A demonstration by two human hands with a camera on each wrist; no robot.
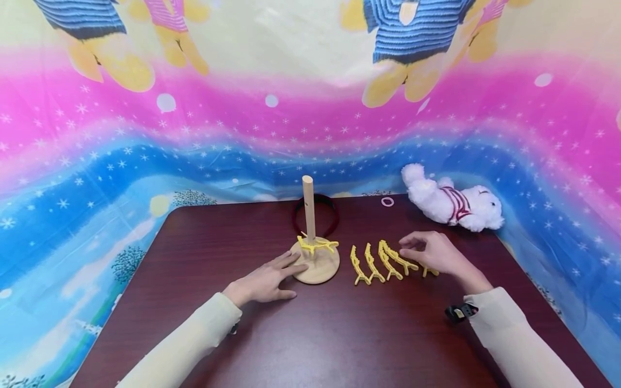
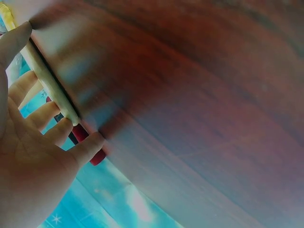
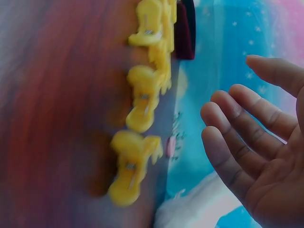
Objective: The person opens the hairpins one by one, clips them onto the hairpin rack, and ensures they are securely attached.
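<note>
My left hand rests its spread fingertips on the edge of a round wooden base. From the base rises an upright wooden post. A few yellow pieces with forked ends lie on the base, around the foot of the post. Right of it, several more slender yellow plastic pieces lie in a row on the table. Over the right end of that row is my right hand, fingers loosely bent and holding nothing. It partly hides one piece. In the right wrist view, yellow pieces stand apart from the fingers.
Behind the post stands a dark red hoop. A small pink ring lies near the table's back edge. At the back right a white plush toy lies on its side. A printed curtain surrounds the brown table.
</note>
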